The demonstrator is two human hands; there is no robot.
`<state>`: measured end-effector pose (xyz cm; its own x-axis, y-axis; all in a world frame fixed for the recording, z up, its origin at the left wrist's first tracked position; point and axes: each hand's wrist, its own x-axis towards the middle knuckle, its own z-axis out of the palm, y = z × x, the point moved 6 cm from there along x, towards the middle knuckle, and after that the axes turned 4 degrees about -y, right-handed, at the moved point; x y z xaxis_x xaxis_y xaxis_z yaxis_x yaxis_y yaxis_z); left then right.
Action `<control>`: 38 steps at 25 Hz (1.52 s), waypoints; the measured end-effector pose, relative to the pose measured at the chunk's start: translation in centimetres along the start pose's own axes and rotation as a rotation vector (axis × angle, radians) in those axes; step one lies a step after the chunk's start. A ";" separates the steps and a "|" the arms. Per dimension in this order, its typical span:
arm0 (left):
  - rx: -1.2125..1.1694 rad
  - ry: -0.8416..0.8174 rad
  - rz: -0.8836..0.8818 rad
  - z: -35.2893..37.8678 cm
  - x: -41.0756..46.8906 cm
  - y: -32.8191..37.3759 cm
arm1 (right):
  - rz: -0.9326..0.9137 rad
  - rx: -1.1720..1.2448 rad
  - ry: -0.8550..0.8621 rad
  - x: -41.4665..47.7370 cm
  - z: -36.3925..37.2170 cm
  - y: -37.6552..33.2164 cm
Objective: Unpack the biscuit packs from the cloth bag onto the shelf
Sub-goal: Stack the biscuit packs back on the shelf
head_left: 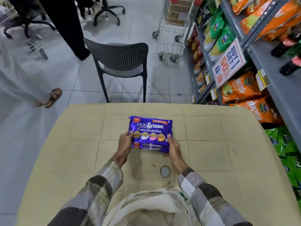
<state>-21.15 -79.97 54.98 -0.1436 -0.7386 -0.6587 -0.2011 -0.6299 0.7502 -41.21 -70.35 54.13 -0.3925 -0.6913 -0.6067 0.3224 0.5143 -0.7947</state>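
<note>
The big grey shelf (263, 62) stood off to the right of the grip, full of snack bags (241, 90). The desk (211, 144) lay under the grip. The cloth bag (151, 203) sat nearer the person than the grip, its mouth open, likely for more packs. The biscuit packs (150, 130) were stacked flat inside the grip. The left hand (124, 142) and right hand (174, 148) each pinched one end, fingers curled round, I think to keep the stack neat for lifting.
</note>
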 end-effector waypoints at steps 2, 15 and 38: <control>-0.005 -0.002 0.025 0.2 -0.9 0.4 | -0.005 0.019 0.004 -1.3 -0.6 0.3; 0.128 -0.293 0.268 10.9 -14.6 7.6 | -0.329 0.035 0.261 -17.5 -12.8 -8.8; 0.151 -1.200 0.739 36.5 -70.1 3.8 | -0.845 0.350 1.093 -78.4 -39.9 -3.6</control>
<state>-47.16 -21.81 101.86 -0.9679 -0.1843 0.1712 0.1927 -0.1061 0.9755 -45.93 2.23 103.69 -0.9752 0.0938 0.2006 -0.2104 -0.1096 -0.9715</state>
